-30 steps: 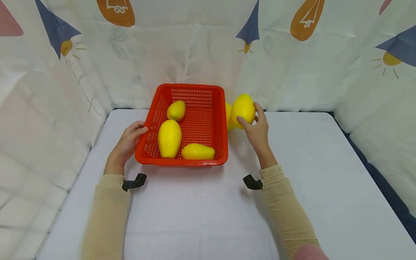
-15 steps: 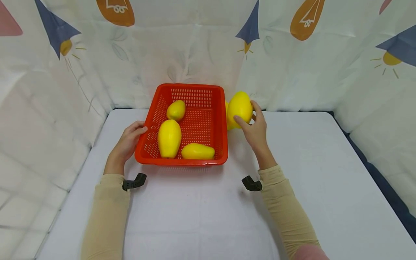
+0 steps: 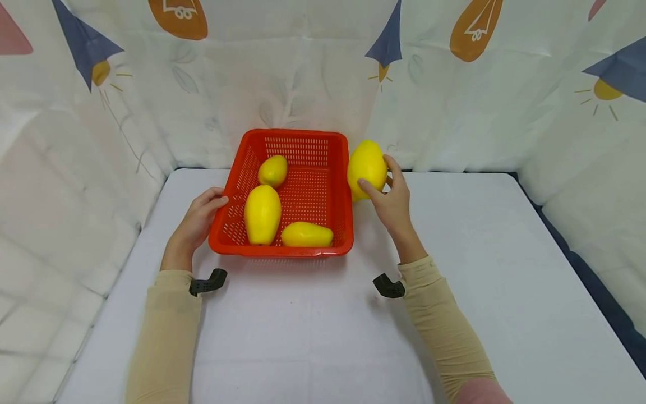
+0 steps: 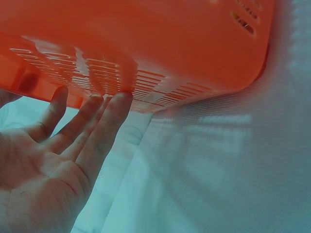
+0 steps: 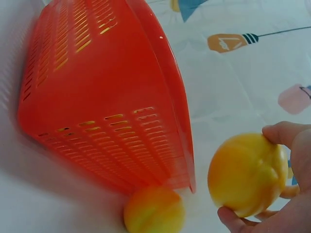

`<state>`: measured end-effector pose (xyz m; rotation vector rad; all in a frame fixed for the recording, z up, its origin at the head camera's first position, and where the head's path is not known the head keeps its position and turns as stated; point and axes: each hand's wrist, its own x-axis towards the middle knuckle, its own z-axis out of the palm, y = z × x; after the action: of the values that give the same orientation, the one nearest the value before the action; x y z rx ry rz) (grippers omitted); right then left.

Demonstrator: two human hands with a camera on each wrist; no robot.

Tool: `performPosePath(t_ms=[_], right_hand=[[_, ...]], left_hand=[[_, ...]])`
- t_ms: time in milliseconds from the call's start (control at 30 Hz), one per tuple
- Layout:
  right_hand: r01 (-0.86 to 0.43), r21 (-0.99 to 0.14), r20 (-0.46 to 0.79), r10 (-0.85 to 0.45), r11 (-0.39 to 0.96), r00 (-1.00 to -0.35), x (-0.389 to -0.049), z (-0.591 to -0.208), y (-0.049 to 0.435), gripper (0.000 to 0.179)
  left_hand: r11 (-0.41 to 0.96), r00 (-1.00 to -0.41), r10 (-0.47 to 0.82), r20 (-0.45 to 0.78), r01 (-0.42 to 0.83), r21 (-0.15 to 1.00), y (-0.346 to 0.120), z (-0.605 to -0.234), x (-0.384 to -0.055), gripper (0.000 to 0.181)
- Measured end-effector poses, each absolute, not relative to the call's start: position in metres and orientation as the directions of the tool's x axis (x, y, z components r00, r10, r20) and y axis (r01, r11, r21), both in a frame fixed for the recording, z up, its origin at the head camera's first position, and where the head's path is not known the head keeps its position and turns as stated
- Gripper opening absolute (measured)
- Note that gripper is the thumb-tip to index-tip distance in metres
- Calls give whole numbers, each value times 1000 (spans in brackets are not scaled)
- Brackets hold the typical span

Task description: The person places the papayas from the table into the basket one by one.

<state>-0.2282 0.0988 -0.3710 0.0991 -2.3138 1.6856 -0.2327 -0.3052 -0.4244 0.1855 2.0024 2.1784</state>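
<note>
My left hand point(image 3: 198, 219) holds the near-left rim of a red plastic basket point(image 3: 349, 196), thumb at the rim. In the left wrist view its fingers point(image 4: 104, 124) touch the slotted outer wall. My right hand point(image 3: 393, 202) grips a yellow, papaya-like fruit point(image 3: 367, 166) beside the basket's right wall, thumb on the near side and fingers on the far side. A second yellow fruit point(image 5: 154, 212) lies against the basket's foot in the right wrist view; the held fruit mostly covers it in the head view. Within the basket lie a large fruit point(image 3: 262, 216), a small one point(image 3: 273, 171) and an elongated one point(image 3: 307, 234).
A white cloth covers the table point(image 3: 303, 336). Printed white fabric point(image 3: 313, 73) hangs behind the table and at both sides. A black wrist device point(image 3: 208, 281) sits at the left cuff, and another black device point(image 3: 388, 286) at the right.
My right hand has moved left with the held fruit, bringing it close to the basket's right rim and over the second fruit. The left hand and the basket stay in place.
</note>
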Motion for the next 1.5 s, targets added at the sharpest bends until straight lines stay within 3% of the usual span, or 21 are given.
performPosePath(t_ms=[633, 1500], right_hand=[[-168, -932, 200, 71, 323, -977, -223, -365, 88, 72], [-224, -911, 238, -5, 347, -971, -217, -369, 73, 73]], left_hand=[[-70, -976, 217, -29, -45, 997, -304, -422, -231, 19], [-60, -978, 205, -39, -52, 997, -305, -423, -230, 19]])
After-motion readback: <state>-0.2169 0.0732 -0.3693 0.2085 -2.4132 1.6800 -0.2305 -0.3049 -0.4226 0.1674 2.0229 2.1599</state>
